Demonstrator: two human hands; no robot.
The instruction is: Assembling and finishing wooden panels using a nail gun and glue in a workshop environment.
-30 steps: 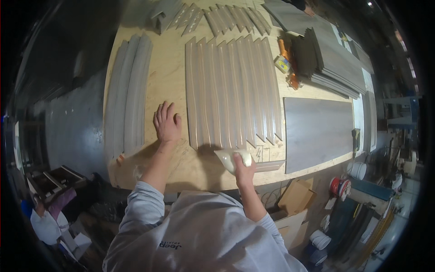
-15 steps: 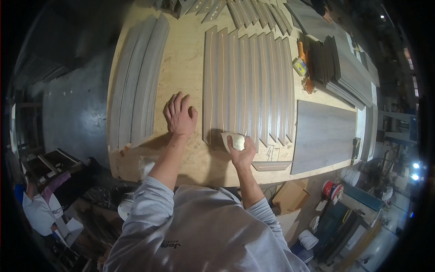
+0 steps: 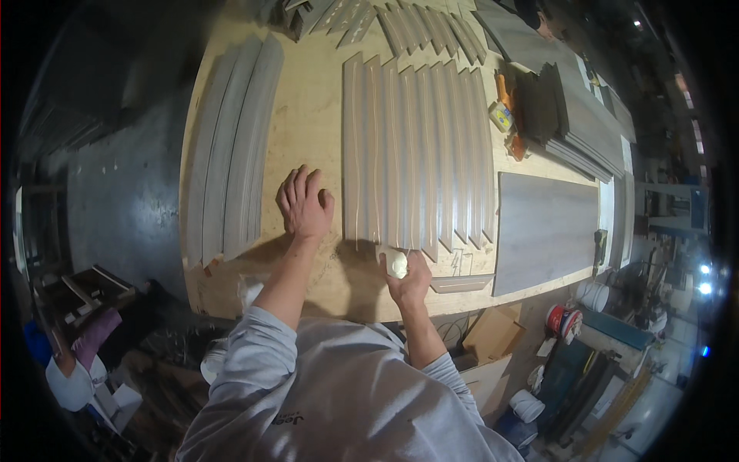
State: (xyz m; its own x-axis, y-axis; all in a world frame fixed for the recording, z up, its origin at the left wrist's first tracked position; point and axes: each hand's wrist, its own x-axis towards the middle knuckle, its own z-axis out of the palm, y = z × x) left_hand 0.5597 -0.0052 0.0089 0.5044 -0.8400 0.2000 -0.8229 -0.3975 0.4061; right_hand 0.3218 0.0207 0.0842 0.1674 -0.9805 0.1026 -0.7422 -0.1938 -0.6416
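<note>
My right hand (image 3: pixel 408 285) is wrapped around a whitish squeeze bottle (image 3: pixel 396 264), at the near end of a row of long grey-brown strips (image 3: pixel 416 154). Thin pale lines of what looks like glue run lengthwise along the strips. The bottle's tip is hard to make out against the strip ends. To the left of the row, my left hand (image 3: pixel 306 209) rests on the bare wooden table (image 3: pixel 308 115), palm down with its fingers spread and slightly bent. It holds nothing.
Stacked grey strips (image 3: pixel 235 146) lie on the left. Shorter angled pieces (image 3: pixel 423 31) sit at the back. On the right are a flat grey panel (image 3: pixel 546 231), a pile of boards (image 3: pixel 577 123) and an orange-handled tool (image 3: pixel 503 92). One short piece (image 3: pixel 462 283) lies by the near edge.
My right hand has drawn the bottle toward me, to the near ends of the strips. The left hand stays in place on the table. The whole view has shifted slightly.
</note>
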